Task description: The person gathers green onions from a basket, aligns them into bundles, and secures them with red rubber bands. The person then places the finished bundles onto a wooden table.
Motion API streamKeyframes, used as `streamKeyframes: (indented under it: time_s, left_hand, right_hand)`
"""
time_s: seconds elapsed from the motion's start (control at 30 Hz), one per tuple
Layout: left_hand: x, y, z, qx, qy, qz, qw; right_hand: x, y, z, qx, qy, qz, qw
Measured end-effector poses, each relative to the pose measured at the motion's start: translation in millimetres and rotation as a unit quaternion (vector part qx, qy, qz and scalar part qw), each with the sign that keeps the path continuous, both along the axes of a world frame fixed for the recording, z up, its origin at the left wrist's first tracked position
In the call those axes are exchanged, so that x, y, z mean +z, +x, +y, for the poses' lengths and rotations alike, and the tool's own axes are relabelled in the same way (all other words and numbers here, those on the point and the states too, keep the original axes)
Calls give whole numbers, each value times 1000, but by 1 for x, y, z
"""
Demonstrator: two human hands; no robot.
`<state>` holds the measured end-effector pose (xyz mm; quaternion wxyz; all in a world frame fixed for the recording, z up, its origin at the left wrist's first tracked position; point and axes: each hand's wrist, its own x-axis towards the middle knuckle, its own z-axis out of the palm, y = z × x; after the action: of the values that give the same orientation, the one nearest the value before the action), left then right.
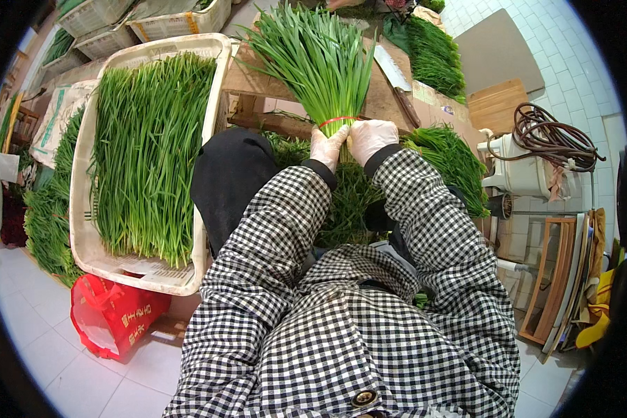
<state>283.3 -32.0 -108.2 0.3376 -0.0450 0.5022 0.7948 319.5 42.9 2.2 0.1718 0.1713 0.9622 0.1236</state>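
Note:
A bunch of garlic chives (321, 62) fans out with its leaves pointing away from me. A red band (339, 120) circles its stems near the cut ends. My left hand (328, 146), in a pale thin glove, grips the stems just below the band. Beside it my right hand (374, 138), gloved alike, is closed against the right side of the stems, by the end of the band. Its fingertips are partly hidden. Past the bunch, a kitchen knife (393, 68) with a wooden handle lies on the wooden board (264, 70), to the right of the leaves.
A white plastic crate (222, 62) of upright-packed chives (149, 157) stands at my left, above a red bag (120, 313). More chives (446, 162) lie to the right. Beyond them are a white stool (520, 167) and a coiled brown hose (548, 136). Crates (177, 23) stand at the back left.

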Motion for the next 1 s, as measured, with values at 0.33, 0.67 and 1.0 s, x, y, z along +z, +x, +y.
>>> streamKeyframes:
  time_s: [0.33, 0.67, 1.0]
  left_hand:
    - [-6, 4, 1, 7, 23, -4, 1000]
    - [-4, -9, -10, -54, 76, -76, 993]
    - [12, -23, -29, -139, 146, -140, 969]
  right_hand:
    - [-14, 25, -6, -80, -65, 73, 992]
    - [-25, 90, -35, -107, -219, 2, 970]
    - [-17, 96, 34, -185, -483, 305, 800]
